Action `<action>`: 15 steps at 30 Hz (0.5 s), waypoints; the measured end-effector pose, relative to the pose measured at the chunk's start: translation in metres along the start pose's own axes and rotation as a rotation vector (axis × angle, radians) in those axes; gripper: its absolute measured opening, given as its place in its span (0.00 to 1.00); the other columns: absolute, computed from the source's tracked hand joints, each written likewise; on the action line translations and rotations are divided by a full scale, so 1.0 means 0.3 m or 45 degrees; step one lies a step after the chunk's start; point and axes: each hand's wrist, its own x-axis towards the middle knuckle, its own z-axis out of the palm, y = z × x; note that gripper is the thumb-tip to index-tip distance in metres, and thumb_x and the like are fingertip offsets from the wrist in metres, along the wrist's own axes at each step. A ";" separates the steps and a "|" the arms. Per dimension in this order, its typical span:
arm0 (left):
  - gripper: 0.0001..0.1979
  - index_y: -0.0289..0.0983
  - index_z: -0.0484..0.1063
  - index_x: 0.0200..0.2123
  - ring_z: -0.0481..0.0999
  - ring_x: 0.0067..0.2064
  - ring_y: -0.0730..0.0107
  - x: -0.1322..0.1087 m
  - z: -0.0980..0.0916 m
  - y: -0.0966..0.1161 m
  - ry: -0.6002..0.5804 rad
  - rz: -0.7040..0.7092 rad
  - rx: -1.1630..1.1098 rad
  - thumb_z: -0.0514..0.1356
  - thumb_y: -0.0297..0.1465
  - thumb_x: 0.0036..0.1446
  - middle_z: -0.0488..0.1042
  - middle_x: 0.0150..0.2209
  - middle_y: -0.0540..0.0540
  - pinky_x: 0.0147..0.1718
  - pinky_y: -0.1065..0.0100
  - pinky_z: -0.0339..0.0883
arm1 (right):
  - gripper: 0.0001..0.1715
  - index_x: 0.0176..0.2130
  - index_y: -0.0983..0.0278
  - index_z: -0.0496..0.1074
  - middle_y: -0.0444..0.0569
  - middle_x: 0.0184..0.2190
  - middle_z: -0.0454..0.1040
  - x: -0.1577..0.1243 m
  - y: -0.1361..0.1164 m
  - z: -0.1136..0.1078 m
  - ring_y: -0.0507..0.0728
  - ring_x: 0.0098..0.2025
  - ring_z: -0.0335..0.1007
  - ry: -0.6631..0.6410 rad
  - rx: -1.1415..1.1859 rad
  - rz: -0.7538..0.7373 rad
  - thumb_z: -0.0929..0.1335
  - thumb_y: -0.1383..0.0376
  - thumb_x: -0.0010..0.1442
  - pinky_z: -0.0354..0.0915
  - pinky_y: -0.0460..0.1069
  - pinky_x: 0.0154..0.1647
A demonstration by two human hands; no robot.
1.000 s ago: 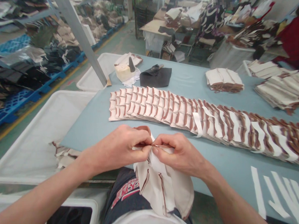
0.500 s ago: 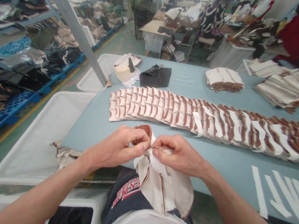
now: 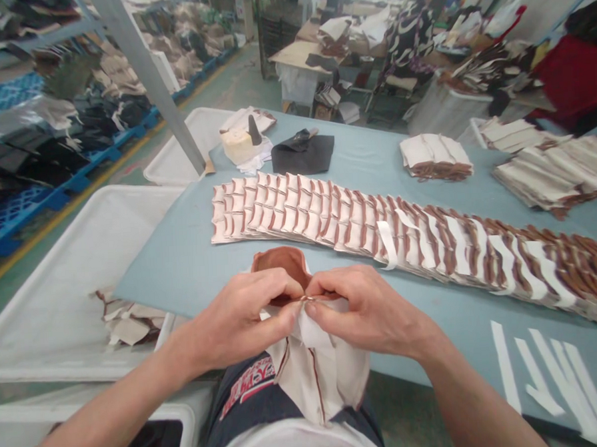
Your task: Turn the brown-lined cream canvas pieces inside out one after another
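Right now, your left hand (image 3: 236,323) and right hand (image 3: 368,313) are pinched close together, both clamped on a cream fabric piece with brown lining (image 3: 319,376) above your lap. Open pale-blue table (image 3: 166,284) separates them from a long fanned row of brown-edged cream pieces (image 3: 328,215) at twelve o'clock; a white plastic bin (image 3: 81,281) sits at nine.

Here's the left hand (image 3: 238,320), and out past it a stretch of blue table covering (image 3: 181,273) gives room to move, right up to the long overlapping row of sewn fabric pieces (image 3: 338,218), which blocks the way forward! Beyond the right hand (image 3: 368,313), white strips (image 3: 541,377) lie in the path, while a white bin (image 3: 76,275) crowds the table's left edge, and a steel post (image 3: 145,78) rises further out!
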 end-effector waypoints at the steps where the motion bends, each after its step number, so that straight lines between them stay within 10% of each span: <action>1: 0.06 0.35 0.72 0.35 0.72 0.29 0.77 -0.004 0.008 0.001 0.028 0.005 -0.001 0.57 0.22 0.63 0.76 0.30 0.52 0.31 0.74 0.63 | 0.07 0.30 0.64 0.76 0.42 0.24 0.74 -0.001 -0.001 -0.003 0.50 0.26 0.66 -0.010 -0.006 -0.003 0.68 0.69 0.60 0.53 0.46 0.31; 15: 0.08 0.38 0.69 0.42 0.76 0.31 0.74 -0.021 0.013 -0.003 0.159 0.345 0.243 0.57 0.20 0.64 0.78 0.32 0.48 0.30 0.74 0.65 | 0.04 0.30 0.63 0.74 0.38 0.22 0.68 0.004 -0.004 -0.021 0.49 0.24 0.59 -0.082 0.045 0.046 0.70 0.69 0.58 0.52 0.46 0.29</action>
